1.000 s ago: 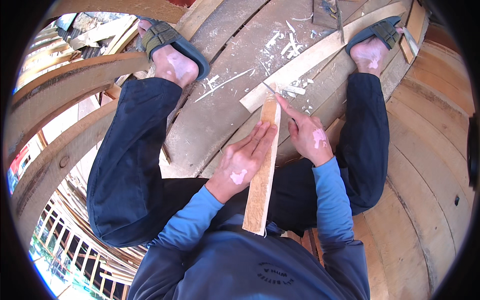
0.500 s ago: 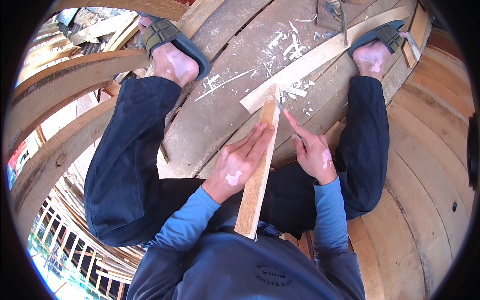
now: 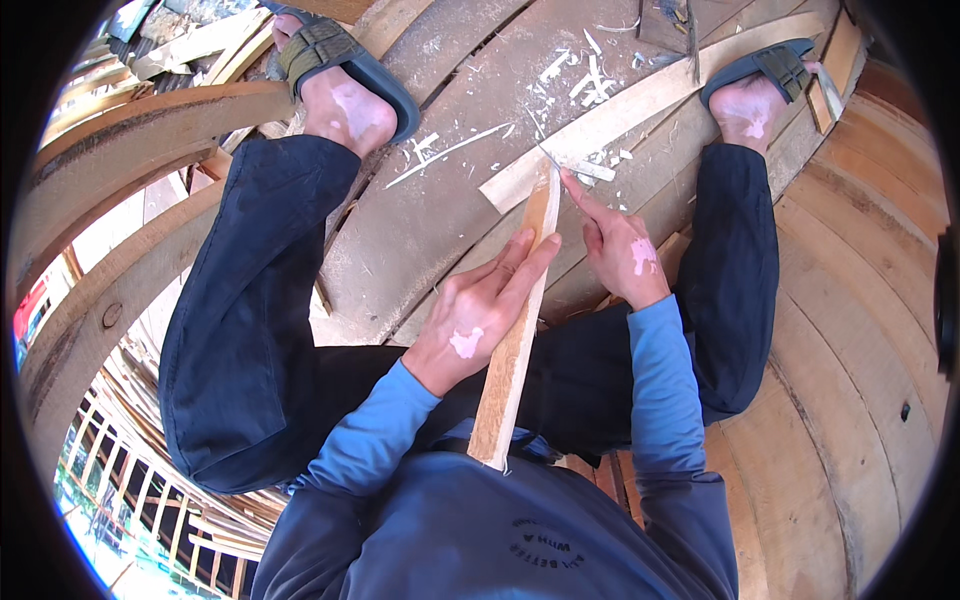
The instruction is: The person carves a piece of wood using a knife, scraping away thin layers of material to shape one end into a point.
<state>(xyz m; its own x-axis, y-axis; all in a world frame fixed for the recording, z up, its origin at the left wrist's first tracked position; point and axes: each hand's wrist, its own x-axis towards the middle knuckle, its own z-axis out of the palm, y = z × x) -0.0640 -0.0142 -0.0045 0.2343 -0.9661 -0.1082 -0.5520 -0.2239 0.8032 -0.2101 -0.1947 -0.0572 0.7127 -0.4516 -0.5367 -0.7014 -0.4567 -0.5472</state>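
Note:
A narrow wooden strip [image 3: 512, 375] slopes up and away from my lap, its far end tapered. My left hand [image 3: 468, 318] is closed around its middle, with fingers laid over the top face. In my right hand [image 3: 628, 258] is a knife, its handle hidden in the curled fingers and the index finger stretched along it. The thin knife blade [image 3: 550, 157] reaches the strip's far tip. A fine curl of wood [image 3: 536, 122] stands just beyond the blade.
A long pale board [image 3: 640, 115] lies diagonally on the plank floor [image 3: 400, 255], with wood shavings [image 3: 593, 80] scattered about. Curved wooden ribs [image 3: 120, 255] rise at the left, and a planked wall [image 3: 850, 330] curves along the right. My sandalled feet rest on either side.
My right hand has moved forward and slightly left, carrying the knife blade to the strip's tip. A thin curl now shows past the blade. My left hand keeps its hold.

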